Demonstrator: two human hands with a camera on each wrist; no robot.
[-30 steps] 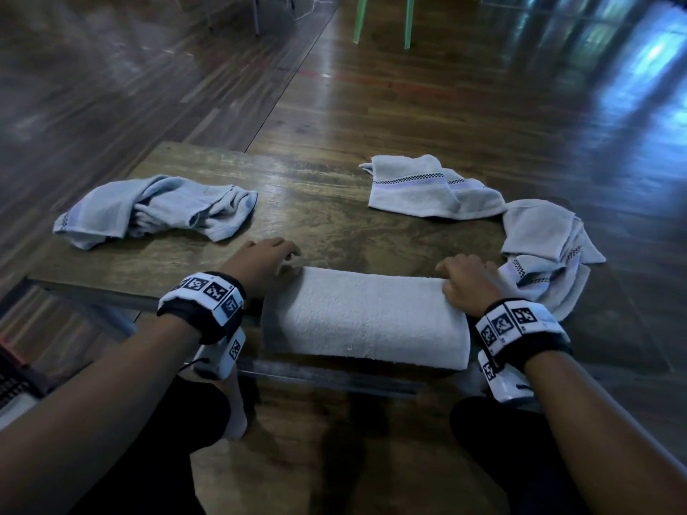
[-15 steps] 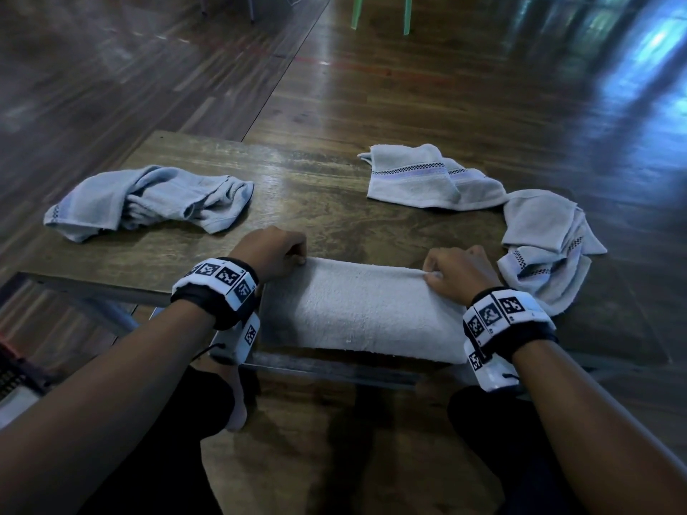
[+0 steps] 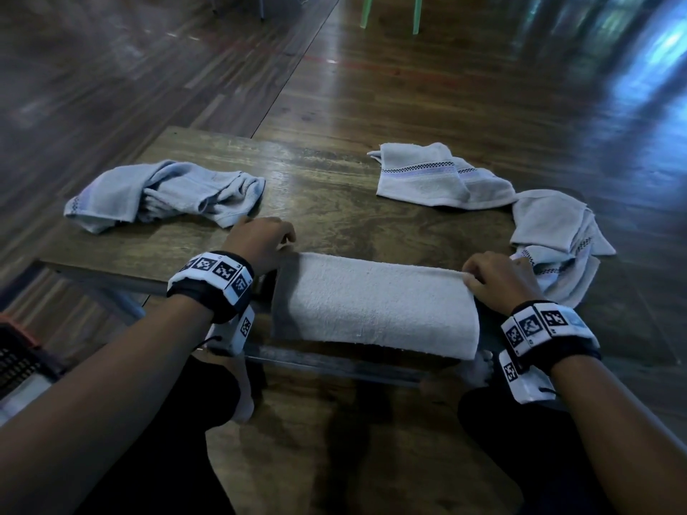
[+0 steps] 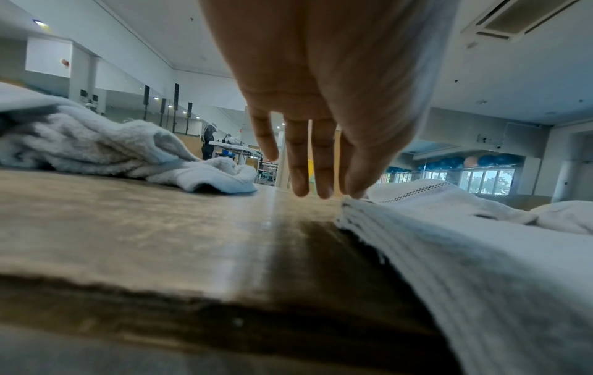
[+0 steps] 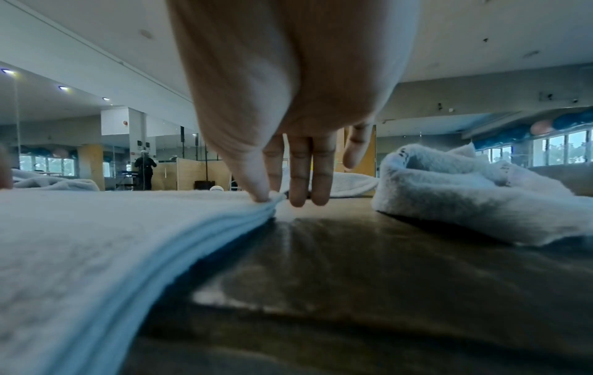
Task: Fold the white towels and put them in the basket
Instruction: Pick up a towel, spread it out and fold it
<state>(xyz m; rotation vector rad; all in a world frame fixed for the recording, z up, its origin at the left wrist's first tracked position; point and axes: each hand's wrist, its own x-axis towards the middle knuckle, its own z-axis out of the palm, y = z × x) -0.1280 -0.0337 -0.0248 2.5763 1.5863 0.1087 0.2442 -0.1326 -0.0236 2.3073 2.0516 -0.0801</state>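
A folded white towel [image 3: 375, 302] lies at the front of the wooden table [image 3: 334, 217], its near edge hanging over the table's front. My left hand [image 3: 284, 247] pinches its far left corner, and in the left wrist view the thumb tip [image 4: 353, 194] meets that corner of the towel [image 4: 449, 253]. My right hand [image 3: 474, 278] pinches the far right corner. The right wrist view shows thumb and forefinger [image 5: 261, 196] closed on the stacked layers of the towel [image 5: 96, 241]. A dark mesh basket [image 3: 15, 358] shows partly at the left edge, on the floor.
A crumpled towel [image 3: 163, 195] lies at the table's far left. A folded striped towel [image 3: 427, 176] sits far right, with a loose towel heap [image 3: 554, 239] just beyond my right hand. Green chair legs [image 3: 390, 13] stand on the floor behind. My knees are under the table's front edge.
Both hands stay at the towel's far corners. The left fingers have drawn in from lying over the corner to pinching it. The towel has hardly shifted.
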